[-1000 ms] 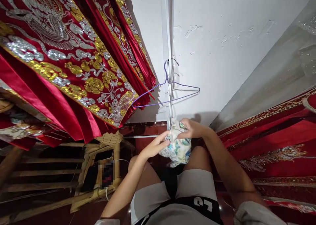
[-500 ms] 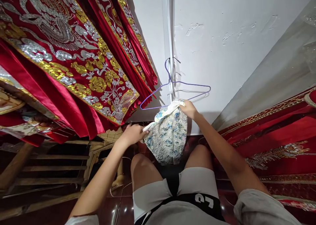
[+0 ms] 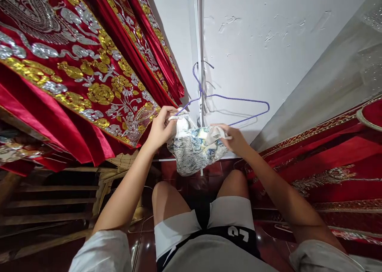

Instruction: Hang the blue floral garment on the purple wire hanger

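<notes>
A white garment with a blue floral print (image 3: 193, 150) hangs bunched between my two hands, its lower part blurred. My left hand (image 3: 162, 128) pinches its white edge at the left end of a purple wire hanger (image 3: 238, 98), and that end is covered by cloth and fingers. The hanger's hook catches on a white vertical strip on the wall. My right hand (image 3: 234, 138) grips the garment's other edge, below the hanger's bottom bar. The hanger's right end is bare.
Red cloths with gold and silver sequins (image 3: 101, 89) hang at the left. More red embroidered fabric (image 3: 343, 160) is at the right, under a sheer grey cloth (image 3: 337, 61). A slatted wooden piece (image 3: 56, 206) stands low at the left. Behind the hanger is a white wall (image 3: 238, 45).
Both hands have moved, the left one up to the hanger's left end. The garment has been lifted and bunched, and the hanger has swung so its right arm reaches farther right.
</notes>
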`<action>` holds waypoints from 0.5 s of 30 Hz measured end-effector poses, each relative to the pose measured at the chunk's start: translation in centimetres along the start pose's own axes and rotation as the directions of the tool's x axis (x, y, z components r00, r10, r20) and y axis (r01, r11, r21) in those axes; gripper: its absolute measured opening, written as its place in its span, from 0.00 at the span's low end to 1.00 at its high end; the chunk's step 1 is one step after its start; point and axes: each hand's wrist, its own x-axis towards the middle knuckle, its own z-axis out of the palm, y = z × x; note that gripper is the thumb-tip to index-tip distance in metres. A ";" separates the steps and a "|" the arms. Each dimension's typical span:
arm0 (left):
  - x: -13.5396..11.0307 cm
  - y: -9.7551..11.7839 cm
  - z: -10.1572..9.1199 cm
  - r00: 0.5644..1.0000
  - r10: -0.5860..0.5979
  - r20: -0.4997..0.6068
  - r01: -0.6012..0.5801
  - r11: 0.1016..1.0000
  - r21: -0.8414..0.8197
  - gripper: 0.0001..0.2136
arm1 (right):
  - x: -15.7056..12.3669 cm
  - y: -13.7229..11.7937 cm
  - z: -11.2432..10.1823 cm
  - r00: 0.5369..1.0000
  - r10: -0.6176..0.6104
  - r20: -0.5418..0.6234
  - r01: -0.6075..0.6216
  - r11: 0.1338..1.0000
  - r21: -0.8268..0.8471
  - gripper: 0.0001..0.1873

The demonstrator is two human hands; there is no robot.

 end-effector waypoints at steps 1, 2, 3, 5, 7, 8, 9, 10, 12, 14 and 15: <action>0.2 -0.1 -0.1 1.000 0.004 0.008 -0.004 1.000 -0.011 0.11 | -0.1 0.1 -0.7 0.992 0.020 -0.128 -0.024 0.999 -0.027 0.20; 0.4 -0.3 -0.3 1.000 0.000 0.029 0.000 1.000 -0.018 0.12 | 0.0 0.4 -1.6 0.962 0.046 -0.269 -0.057 0.998 -0.033 0.28; 0.6 -0.4 -0.6 0.998 -0.008 0.057 0.009 1.000 -0.025 0.12 | 0.3 0.7 -2.6 0.917 0.076 -0.392 -0.091 0.996 -0.019 0.36; 0.8 -0.5 -1.3 0.995 -0.019 0.100 0.023 0.999 -0.037 0.14 | 1.1 1.6 -4.8 0.863 0.146 -0.483 -0.153 0.988 0.026 0.43; 0.9 -0.4 -1.9 0.996 -0.007 0.093 0.007 1.000 0.001 0.15 | 2.0 2.4 -7.2 0.893 0.192 -0.407 -0.184 0.981 0.061 0.33; 0.9 -0.4 -2.1 0.998 0.005 0.058 -0.008 0.999 0.039 0.15 | 2.2 2.6 -8.4 0.916 0.206 -0.344 -0.193 0.979 0.073 0.22; 0.8 -0.5 -2.3 1.000 0.017 0.003 -0.017 0.997 0.077 0.15 | 2.3 2.7 -9.7 0.939 0.223 -0.262 -0.209 0.974 0.082 0.13; 0.7 -0.8 -2.5 0.998 0.020 -0.059 -0.013 0.994 0.109 0.15 | 2.2 2.6 -10.8 0.956 0.244 -0.166 -0.232 0.969 0.088 0.08; 0.4 -1.5 -2.6 0.988 -0.021 -0.155 0.039 0.993 0.116 0.16 | 1.6 2.3 -12.4 0.958 0.283 0.042 -0.286 0.952 0.107 0.15; 0.1 -2.3 -2.4 0.982 -0.095 -0.162 0.107 0.992 0.068 0.17 | 1.2 1.8 -12.3 0.953 0.277 0.126 -0.299 0.929 0.218 0.22; 0.0 -2.5 -2.1 0.984 -0.116 -0.138 0.123 0.991 0.043 0.17 | 1.1 1.6 -11.6 0.962 0.264 0.066 -0.272 0.914 0.302 0.24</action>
